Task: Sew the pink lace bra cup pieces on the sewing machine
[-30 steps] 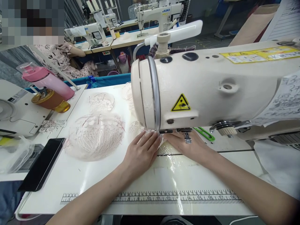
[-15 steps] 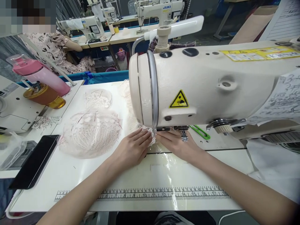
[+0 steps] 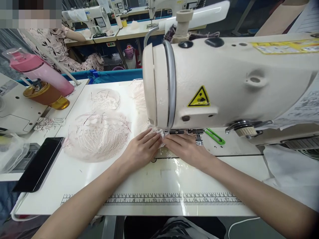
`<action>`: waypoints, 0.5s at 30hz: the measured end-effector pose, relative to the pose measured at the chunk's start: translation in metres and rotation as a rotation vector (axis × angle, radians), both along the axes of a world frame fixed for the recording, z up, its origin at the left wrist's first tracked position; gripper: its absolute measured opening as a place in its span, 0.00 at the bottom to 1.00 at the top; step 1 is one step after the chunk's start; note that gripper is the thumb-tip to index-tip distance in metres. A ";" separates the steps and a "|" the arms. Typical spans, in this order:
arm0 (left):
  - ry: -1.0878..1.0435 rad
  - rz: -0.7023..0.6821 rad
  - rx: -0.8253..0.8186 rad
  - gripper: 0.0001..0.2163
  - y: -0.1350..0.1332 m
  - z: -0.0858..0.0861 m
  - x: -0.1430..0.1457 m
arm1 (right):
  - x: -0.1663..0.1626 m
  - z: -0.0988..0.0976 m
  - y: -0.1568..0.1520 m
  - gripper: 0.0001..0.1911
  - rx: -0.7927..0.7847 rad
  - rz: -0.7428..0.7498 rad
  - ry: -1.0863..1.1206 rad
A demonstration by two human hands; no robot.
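Hands: We have two. Our left hand (image 3: 142, 147) and right hand (image 3: 185, 149) lie flat, fingers open, side by side, fingertips almost touching. Both press on a small lace piece (image 3: 159, 134).
Lace piece: It sits right under the front of the sewing machine (image 3: 224, 83), by the needle part.
Lace count: We see two more lace cups left of the machine, a big one (image 3: 97, 136) and a small one (image 3: 104, 99) behind it. More lace (image 3: 138, 93) is heaped close to the machine's left end.
Bottles: Two, far left of the machine. One is pink (image 3: 40, 73) and one is gold (image 3: 46, 96).
Phone: One black phone (image 3: 37, 164), left of the big cup.
Clipper: One green clipper (image 3: 214, 136) under the machine, right of our hands.
Writing: A yellow warning sticker (image 3: 199, 98) is on the machine. A ruler (image 3: 154, 199) with numbers is printed on the table edge in front of the machine.
Table: White and shiny (image 3: 74, 179).
Room: More sewing machines (image 3: 87, 21) stand behind ours. A person in a flowered top (image 3: 57, 46) sits there.
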State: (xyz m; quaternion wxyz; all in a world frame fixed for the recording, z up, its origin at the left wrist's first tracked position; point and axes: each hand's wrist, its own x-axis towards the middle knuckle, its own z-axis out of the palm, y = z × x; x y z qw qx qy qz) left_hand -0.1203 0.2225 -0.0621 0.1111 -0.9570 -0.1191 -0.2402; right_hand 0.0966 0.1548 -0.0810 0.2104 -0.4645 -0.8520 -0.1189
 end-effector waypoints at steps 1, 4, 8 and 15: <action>-0.022 0.003 0.000 0.11 0.000 0.001 0.001 | 0.000 0.001 0.000 0.17 -0.009 0.005 -0.001; -0.050 0.018 -0.008 0.12 -0.001 0.002 0.004 | 0.000 0.005 0.000 0.18 -0.006 0.019 0.009; 0.039 0.014 -0.055 0.15 0.000 -0.003 0.002 | 0.000 0.007 -0.003 0.18 0.028 0.038 0.047; 0.119 0.019 -0.100 0.16 0.004 -0.003 -0.005 | -0.002 0.000 -0.006 0.17 0.036 0.040 0.100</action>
